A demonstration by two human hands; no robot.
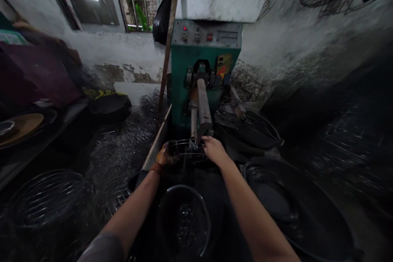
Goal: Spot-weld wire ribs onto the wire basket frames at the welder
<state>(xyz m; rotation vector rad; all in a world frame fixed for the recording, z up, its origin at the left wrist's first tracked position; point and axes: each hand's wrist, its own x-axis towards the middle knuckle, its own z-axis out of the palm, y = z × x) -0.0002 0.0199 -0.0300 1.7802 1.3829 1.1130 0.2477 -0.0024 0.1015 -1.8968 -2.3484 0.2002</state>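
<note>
My left hand [166,154], in a stained work glove, is closed on the left side of a round wire frame [181,142]. My right hand [214,150] is bare and has its fingers bent at the frame's right side, close to the tip of the machine's arm; its fingertips are partly hidden. The frame sits between the upper arm [203,104] and the lower rod [193,123] of a green spot welding machine [181,59]. Below my hands stands a dark round bowl [201,196] with small shiny metal pieces [186,223] inside.
Tangled wire rings [123,147] are piled at left, near a round wire rack [50,196]. A wide black pan [325,213] holding stacked rings [273,196] lies at right. A wooden board [158,139] edges the machine's left side. A phone [223,64] rests against the machine's front.
</note>
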